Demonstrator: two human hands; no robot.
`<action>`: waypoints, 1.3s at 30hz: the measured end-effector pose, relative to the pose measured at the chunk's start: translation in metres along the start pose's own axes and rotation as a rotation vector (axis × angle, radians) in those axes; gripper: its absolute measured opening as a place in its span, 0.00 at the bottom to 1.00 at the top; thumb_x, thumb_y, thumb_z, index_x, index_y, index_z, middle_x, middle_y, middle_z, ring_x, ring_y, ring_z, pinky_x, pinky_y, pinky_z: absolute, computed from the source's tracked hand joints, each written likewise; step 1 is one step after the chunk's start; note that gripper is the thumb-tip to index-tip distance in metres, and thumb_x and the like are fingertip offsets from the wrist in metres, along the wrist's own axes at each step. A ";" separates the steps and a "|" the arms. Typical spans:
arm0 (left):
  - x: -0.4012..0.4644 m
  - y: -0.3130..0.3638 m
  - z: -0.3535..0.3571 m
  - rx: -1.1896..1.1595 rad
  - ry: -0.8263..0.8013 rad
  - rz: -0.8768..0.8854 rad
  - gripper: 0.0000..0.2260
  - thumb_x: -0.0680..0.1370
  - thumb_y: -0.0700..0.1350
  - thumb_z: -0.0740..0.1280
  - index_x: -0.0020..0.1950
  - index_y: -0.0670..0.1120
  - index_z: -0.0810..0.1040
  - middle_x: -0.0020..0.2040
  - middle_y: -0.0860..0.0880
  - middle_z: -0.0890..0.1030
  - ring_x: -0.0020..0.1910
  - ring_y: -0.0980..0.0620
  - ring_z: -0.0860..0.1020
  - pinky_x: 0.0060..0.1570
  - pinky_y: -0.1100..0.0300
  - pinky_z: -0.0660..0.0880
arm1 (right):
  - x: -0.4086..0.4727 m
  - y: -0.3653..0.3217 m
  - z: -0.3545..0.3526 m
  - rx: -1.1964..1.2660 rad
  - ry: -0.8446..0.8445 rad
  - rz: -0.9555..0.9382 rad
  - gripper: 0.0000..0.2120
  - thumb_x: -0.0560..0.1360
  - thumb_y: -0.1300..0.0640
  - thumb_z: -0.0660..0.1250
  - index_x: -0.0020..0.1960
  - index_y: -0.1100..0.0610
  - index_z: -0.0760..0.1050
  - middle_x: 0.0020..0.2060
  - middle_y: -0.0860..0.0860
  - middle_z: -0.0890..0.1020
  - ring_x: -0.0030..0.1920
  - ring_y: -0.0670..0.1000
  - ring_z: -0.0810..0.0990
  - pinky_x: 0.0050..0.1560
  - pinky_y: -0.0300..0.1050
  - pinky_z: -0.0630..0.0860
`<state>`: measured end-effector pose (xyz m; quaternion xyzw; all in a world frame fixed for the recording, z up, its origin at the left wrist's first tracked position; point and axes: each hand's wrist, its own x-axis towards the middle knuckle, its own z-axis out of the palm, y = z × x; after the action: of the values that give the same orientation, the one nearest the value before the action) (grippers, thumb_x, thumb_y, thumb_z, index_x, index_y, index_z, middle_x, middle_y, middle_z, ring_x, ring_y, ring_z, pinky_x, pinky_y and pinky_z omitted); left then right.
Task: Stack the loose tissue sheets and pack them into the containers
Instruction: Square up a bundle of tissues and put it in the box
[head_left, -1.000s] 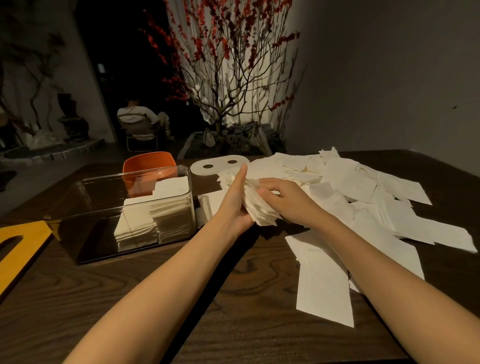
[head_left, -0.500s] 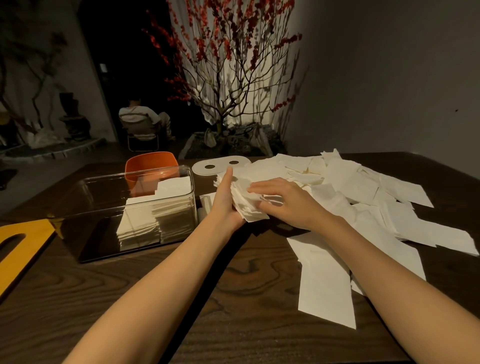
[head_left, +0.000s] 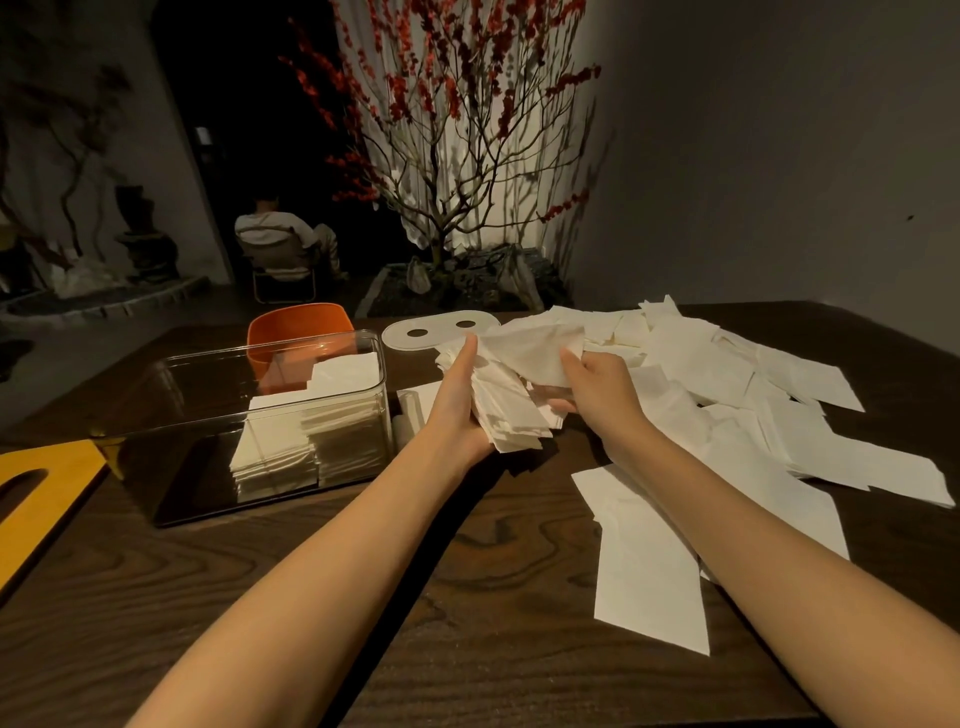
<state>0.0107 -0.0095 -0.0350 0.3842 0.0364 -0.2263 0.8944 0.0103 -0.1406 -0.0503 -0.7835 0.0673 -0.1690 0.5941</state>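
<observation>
Over the middle of the dark wooden table (head_left: 483, 597), both hands work a thick stack of tissue sheets (head_left: 506, 402). Left hand (head_left: 457, 400): fingers straight, extended up along the stack's left side, palm cradling it from below; stack tilted, lower edge toward the camera. Right hand (head_left: 597, 387): fingers curled, pinching a single sheet (head_left: 530, 353) that drapes over the top of the stack; lower fingers tucked against the stack's right side.

Right of the hands: loose tissue sheets (head_left: 727, 395) scattered in an overlapping spread across the table, reaching the far right edge. One long sheet (head_left: 649, 566) lies nearest the camera, partly under the right forearm.

Left of the hands: clear rectangular container (head_left: 171, 415), open top, holding two neat piles of packed tissues (head_left: 311, 431) against its right end; left half shows only the dark base. Just behind it, an orange container (head_left: 298, 330). A white oval lid with two holes (head_left: 431, 330) lies flat beyond the stack. Yellow board with a slot (head_left: 36, 499) at the left table edge.

Background: red-blossomed branch arrangement (head_left: 457, 130); a seated person (head_left: 280, 239) facing away in dim light.
</observation>
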 end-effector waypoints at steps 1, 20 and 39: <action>0.001 0.000 -0.001 0.003 -0.003 -0.010 0.20 0.80 0.58 0.61 0.50 0.40 0.75 0.40 0.37 0.84 0.48 0.38 0.79 0.48 0.42 0.73 | 0.001 0.000 0.001 0.002 0.050 -0.006 0.20 0.82 0.52 0.58 0.46 0.68 0.77 0.42 0.59 0.80 0.44 0.55 0.81 0.51 0.54 0.79; 0.009 -0.006 -0.004 0.099 -0.046 -0.048 0.20 0.79 0.58 0.63 0.51 0.41 0.80 0.43 0.40 0.84 0.48 0.42 0.80 0.53 0.45 0.74 | -0.005 0.004 0.000 -0.471 -0.351 -0.305 0.25 0.78 0.50 0.62 0.75 0.47 0.63 0.65 0.49 0.77 0.60 0.49 0.77 0.60 0.46 0.76; 0.013 0.001 -0.012 -0.036 -0.022 -0.058 0.27 0.78 0.62 0.61 0.59 0.37 0.75 0.51 0.35 0.82 0.56 0.37 0.78 0.57 0.42 0.72 | -0.016 0.000 -0.002 -0.696 -0.240 -0.573 0.18 0.81 0.53 0.58 0.71 0.50 0.69 0.58 0.51 0.81 0.54 0.52 0.79 0.44 0.41 0.72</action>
<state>0.0241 -0.0053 -0.0454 0.3641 0.0420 -0.2558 0.8946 -0.0053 -0.1376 -0.0530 -0.9373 -0.1682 -0.2019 0.2290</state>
